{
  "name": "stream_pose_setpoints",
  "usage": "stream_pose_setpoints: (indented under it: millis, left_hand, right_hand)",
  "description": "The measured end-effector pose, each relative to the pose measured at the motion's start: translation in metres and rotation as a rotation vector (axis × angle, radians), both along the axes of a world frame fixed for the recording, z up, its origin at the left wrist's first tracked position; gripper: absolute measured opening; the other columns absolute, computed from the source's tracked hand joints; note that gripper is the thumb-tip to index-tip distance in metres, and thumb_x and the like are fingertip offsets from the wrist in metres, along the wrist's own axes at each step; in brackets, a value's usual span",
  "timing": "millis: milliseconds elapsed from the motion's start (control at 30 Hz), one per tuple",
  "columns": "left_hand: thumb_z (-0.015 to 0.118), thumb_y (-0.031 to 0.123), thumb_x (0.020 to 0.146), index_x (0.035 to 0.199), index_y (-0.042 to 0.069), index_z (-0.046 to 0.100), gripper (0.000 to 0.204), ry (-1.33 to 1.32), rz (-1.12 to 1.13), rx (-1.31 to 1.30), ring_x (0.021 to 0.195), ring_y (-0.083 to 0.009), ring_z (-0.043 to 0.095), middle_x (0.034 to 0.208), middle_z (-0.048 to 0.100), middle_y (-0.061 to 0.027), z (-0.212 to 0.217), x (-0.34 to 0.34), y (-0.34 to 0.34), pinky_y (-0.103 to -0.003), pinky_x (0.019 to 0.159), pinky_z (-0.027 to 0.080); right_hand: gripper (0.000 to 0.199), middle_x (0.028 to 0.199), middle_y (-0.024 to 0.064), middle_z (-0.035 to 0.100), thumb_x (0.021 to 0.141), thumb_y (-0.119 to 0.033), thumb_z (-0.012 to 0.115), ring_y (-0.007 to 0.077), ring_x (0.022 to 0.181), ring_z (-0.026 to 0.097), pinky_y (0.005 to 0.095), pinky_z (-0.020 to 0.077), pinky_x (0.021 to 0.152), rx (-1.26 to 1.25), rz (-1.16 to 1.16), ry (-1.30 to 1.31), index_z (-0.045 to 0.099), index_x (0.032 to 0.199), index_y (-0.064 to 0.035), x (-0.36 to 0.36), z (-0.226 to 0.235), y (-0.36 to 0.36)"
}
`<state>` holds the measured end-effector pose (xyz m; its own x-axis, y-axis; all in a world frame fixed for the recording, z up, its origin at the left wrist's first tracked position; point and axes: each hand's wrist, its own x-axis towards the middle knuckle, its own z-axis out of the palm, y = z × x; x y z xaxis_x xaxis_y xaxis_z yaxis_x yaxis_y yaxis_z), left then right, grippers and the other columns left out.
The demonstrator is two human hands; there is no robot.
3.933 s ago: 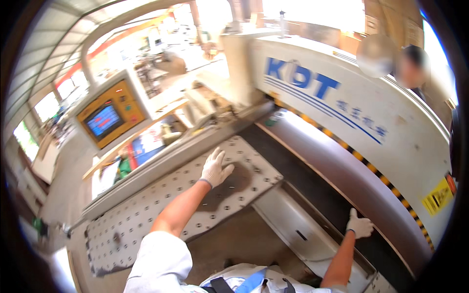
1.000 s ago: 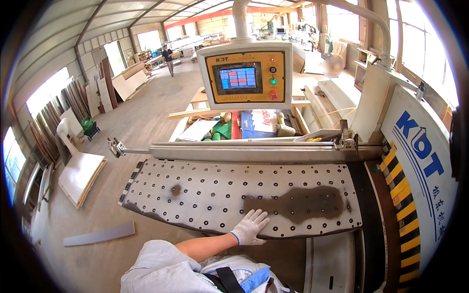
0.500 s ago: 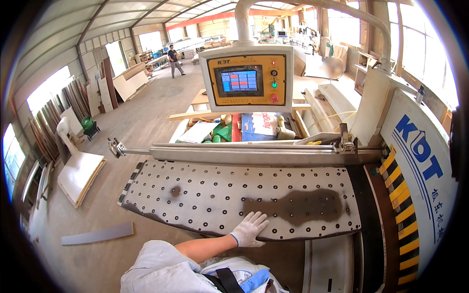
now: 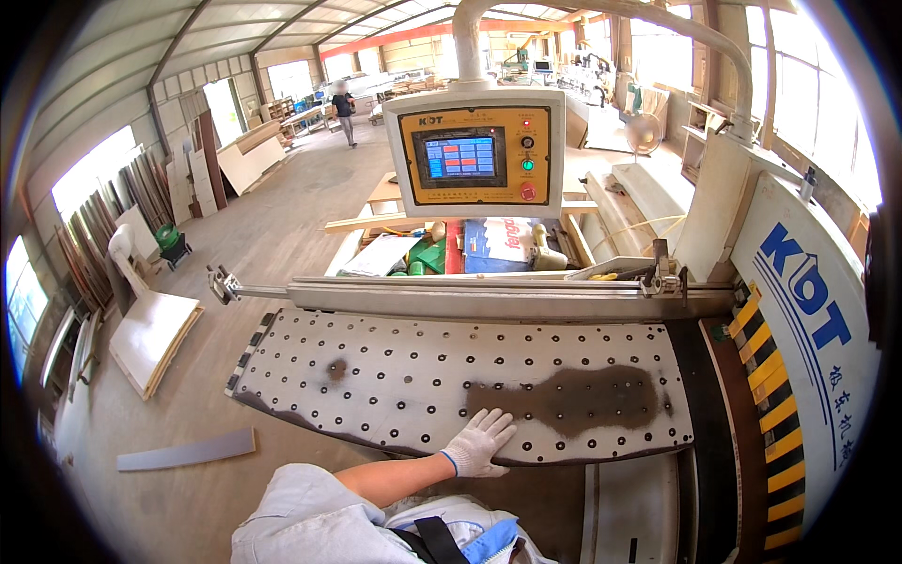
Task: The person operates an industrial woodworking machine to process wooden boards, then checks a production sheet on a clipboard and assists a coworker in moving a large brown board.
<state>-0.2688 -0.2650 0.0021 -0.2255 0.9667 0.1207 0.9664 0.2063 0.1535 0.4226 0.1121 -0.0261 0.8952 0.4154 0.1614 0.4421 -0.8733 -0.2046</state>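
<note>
My left hand (image 4: 479, 444), in a white knitted glove, lies flat on the front edge of a machine worktable (image 4: 376, 329). Its fingers stretch out and hold nothing. The pale tabletop has rows of small dark-ringed holes. Just ahead of my fingertips spreads a large brown worn patch (image 4: 601, 399). Above the far side hangs a control panel (image 4: 484, 155) with an orange face, a lit touchscreen and round buttons. My right hand does not show.
A metal guide rail (image 4: 507, 299) runs along the table's far edge. At right stands a white machine housing (image 4: 799, 310) beside yellow-black striped guards (image 4: 775, 404). A board strip (image 4: 188, 451) lies on the floor at left, near stacked panels (image 4: 155, 338). Farther back walks a person (image 4: 345, 113).
The person in the background has turned and shifted slightly to the right. My left hand stays in place on the table edge.
</note>
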Motion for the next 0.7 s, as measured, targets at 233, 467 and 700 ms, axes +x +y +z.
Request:
stream_pose_setpoints:
  millis: [233,467,700]
  left_hand:
    - [0.083,0.059,0.087,0.161,0.000,0.053,0.099,0.005,0.003,0.005,0.161,-0.0484,0.038,0.170,0.045,-0.0276,-0.0005,0.0001,-0.0007,-0.061,0.134,0.028]
    - [0.082,0.060,0.087,0.159,0.000,0.055,0.098,0.009,-0.003,0.012,0.160,-0.0484,0.039,0.169,0.047,-0.0279,0.0036,0.0010,-0.0008,-0.062,0.134,0.028]
    - [0.082,0.060,0.088,0.160,0.000,0.054,0.098,0.011,0.002,0.003,0.161,-0.0486,0.038,0.170,0.046,-0.0280,0.0020,0.0010,-0.0007,-0.061,0.134,0.028]
  right_hand:
    - [0.134,0.172,0.0397,0.039,0.080,-0.102,0.060,0.0548,0.161,0.036,0.0688,0.0266,0.130,-0.004,0.000,-0.002,0.058,0.157,0.0080,-0.0029,-0.0011,0.0003]
    - [0.132,0.172,0.0386,0.040,0.081,-0.101,0.059,0.0536,0.161,0.037,0.0681,0.0276,0.130,-0.025,-0.010,-0.008,0.058,0.157,0.0067,-0.0060,-0.0046,0.0003]
    - [0.134,0.169,0.0397,0.043,0.078,-0.102,0.061,0.0555,0.159,0.038,0.0688,0.0294,0.128,-0.008,-0.019,-0.039,0.060,0.154,0.0084,-0.0038,-0.0089,0.0016]
